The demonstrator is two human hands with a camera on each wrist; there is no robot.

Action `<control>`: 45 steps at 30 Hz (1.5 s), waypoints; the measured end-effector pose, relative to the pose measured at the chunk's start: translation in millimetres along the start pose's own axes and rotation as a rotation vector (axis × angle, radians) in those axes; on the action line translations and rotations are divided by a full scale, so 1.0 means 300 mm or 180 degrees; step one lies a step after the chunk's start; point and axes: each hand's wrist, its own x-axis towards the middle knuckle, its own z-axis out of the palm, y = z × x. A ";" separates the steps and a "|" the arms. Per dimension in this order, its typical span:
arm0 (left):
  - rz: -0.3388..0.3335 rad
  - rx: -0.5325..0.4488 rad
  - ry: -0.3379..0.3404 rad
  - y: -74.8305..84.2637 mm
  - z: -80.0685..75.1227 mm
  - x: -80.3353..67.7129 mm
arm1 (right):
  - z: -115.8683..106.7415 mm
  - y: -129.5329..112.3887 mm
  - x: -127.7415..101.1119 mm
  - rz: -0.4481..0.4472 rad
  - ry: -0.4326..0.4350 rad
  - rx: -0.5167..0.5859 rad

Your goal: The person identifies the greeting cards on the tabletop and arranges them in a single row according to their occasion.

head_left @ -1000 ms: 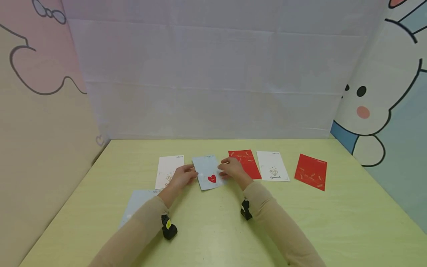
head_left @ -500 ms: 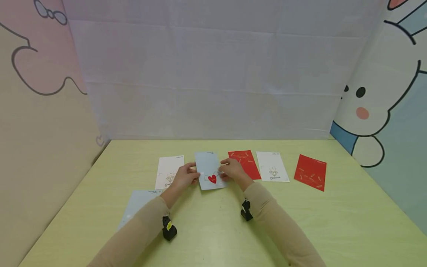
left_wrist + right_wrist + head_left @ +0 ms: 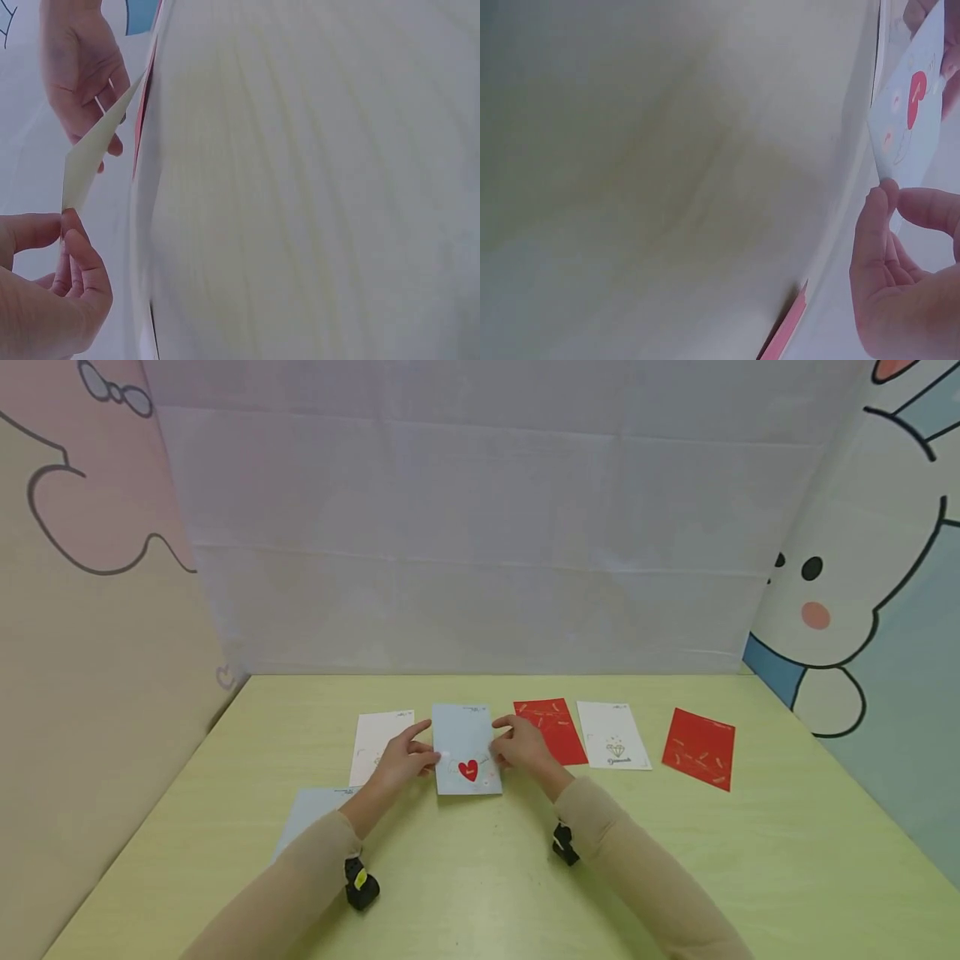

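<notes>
A light blue card (image 3: 465, 752) with a red heart is held just above the green table (image 3: 480, 877), between both hands. My left hand (image 3: 426, 753) pinches its left edge with thumb and finger. My right hand (image 3: 504, 747) pinches its right edge. In the left wrist view the card (image 3: 94, 150) shows nearly edge-on, lifted off the table, with my left hand (image 3: 66, 222) pinching its near corner and the right hand (image 3: 82, 67) at the far end. The right wrist view shows the heart side of the card (image 3: 911, 112) and my right hand (image 3: 891, 193) pinching its corner.
A row of cards lies across the table: a white card (image 3: 375, 739) partly under my left hand, a red card (image 3: 555, 727), a white diamond card (image 3: 615, 743) and another red card (image 3: 699, 747). A second light blue card (image 3: 311, 814) lies at the near left.
The heart card has turned from a slant to square with the table edge and shifted slightly left. Both wrists have drawn a little nearer to me.
</notes>
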 end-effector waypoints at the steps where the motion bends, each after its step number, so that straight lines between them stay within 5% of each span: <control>1: 0.0002 0.0019 -0.0006 0.002 -0.004 -0.007 | 0.001 -0.002 -0.006 -0.0017 -0.0010 -0.0025; 23: -0.0002 0.0368 -0.0116 -0.001 -0.095 -0.135 | 0.039 -0.025 -0.142 -0.0442 -0.0277 0.0026; 45: 0.0253 0.0775 -0.0311 -0.019 -0.161 -0.242 | 0.081 -0.015 -0.256 -0.0665 -0.0660 0.0071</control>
